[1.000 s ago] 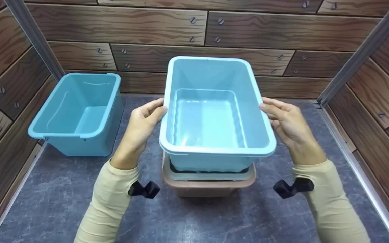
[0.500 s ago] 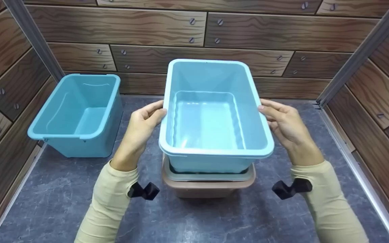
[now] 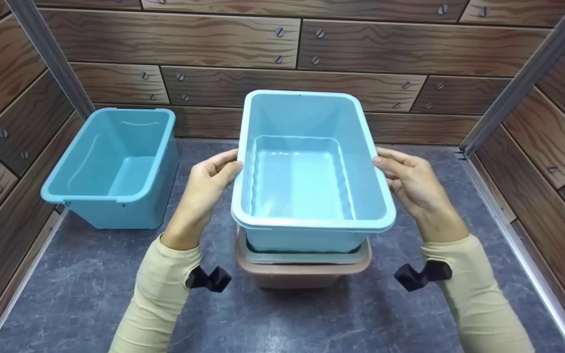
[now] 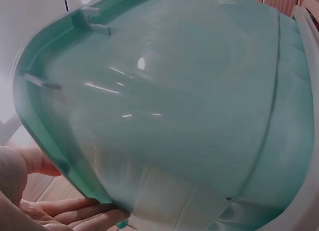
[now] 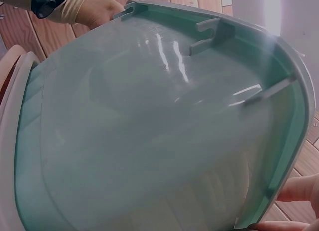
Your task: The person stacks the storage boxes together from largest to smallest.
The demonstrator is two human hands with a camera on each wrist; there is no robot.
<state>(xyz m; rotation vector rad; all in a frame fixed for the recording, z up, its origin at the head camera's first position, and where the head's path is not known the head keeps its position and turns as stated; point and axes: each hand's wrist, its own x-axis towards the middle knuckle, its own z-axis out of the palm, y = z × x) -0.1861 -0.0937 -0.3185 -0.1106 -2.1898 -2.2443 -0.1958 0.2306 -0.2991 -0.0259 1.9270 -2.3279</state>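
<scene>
A light blue plastic bin (image 3: 312, 223) is held by its rim between my two hands. My left hand (image 3: 200, 189) grips the left rim, thumb on top and fingers beneath. The right hand (image 3: 417, 191) pinches the opposite rim in a similar way. The bin's lower end sits inside a grey-green bin (image 3: 307, 258), which is nested in a brownish-pink bin (image 3: 297, 277). In the left wrist view the held bin's outer wall (image 4: 174, 91) slopes into the pale rims of the bins below. Its base is hidden inside the stack.
Another blue bin (image 3: 130, 213) stands upright on the left, near the back corner. Wood-patterned walls (image 3: 179, 39) enclose the dark marbled floor (image 3: 282, 318) at the back and both sides. A metal strip (image 3: 518, 245) runs along the right edge.
The held light blue bin has sunk slightly into the stack, its far rim dropping lower in view. My right hand has shifted a little left with it; the other bins stay put.
</scene>
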